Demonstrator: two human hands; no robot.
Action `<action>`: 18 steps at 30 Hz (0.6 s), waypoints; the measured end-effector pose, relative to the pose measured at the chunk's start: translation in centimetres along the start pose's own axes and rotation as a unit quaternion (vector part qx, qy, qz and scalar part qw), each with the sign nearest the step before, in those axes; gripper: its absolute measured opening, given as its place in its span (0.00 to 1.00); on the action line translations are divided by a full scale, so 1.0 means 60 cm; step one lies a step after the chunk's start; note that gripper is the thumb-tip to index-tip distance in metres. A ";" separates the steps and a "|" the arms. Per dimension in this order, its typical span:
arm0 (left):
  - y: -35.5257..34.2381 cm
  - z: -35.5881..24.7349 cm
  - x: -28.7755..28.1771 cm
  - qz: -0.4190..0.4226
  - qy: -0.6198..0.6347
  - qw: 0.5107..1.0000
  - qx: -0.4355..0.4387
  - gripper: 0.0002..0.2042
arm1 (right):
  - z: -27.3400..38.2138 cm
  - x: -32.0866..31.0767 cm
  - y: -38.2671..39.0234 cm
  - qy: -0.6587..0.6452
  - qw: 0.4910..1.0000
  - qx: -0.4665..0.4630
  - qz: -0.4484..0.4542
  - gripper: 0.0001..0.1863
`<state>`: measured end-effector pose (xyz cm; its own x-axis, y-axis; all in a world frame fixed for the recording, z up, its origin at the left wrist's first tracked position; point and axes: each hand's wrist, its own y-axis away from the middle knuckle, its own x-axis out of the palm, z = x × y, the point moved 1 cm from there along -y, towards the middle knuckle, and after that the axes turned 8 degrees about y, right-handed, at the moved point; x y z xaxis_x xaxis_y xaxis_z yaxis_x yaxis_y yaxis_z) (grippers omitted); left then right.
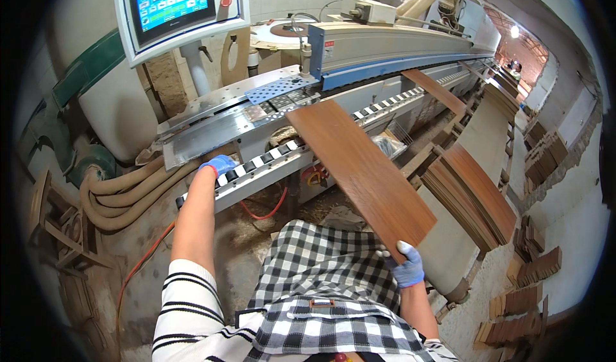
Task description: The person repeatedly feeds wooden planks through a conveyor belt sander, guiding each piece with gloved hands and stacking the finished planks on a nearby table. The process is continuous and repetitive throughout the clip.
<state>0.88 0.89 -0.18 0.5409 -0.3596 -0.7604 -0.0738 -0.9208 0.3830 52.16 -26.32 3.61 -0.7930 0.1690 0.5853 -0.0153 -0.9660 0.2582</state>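
Observation:
My right hand [404, 264], in a blue-and-white glove, grips the near end of a long brown wood-grain board [359, 176]. The board slants away from me, its far end over the roller rail [256, 169] beside the metal infeed plate [199, 140] of a long machine [391, 51]; whether it rests there is unclear. My left hand [217, 165], also gloved, is at the roller rail near its left end, left of the board. Its fingertips are too small and turned away to tell their grip.
A touchscreen panel [173, 9] stands upper left, above coiled hoses [122, 192]. Another board [436, 89] lies farther along the machine. Stacked boards [475, 201] lie on a bench to my right, with more piles [532, 272] by the wall. A red hose [266, 211] runs below the rail.

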 end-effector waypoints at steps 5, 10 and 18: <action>-0.010 0.014 0.005 -0.011 -0.003 1.000 0.010 0.25 | -0.042 0.138 -0.043 0.078 0.994 -0.006 0.072 0.25; -0.015 -0.001 0.007 0.001 -0.026 1.000 -0.009 0.26 | -0.063 0.196 -0.070 0.195 0.952 0.142 0.190 0.22; -0.036 0.021 0.013 -0.005 -0.027 0.999 0.024 0.26 | -0.109 0.252 -0.094 0.189 0.899 0.123 0.376 0.19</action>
<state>0.38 2.44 -2.27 0.4959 -0.3565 -0.7918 -0.1087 -0.9301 0.3507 36.28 -19.59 5.98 -0.6743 -0.6367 0.3741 0.7093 -0.6994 0.0882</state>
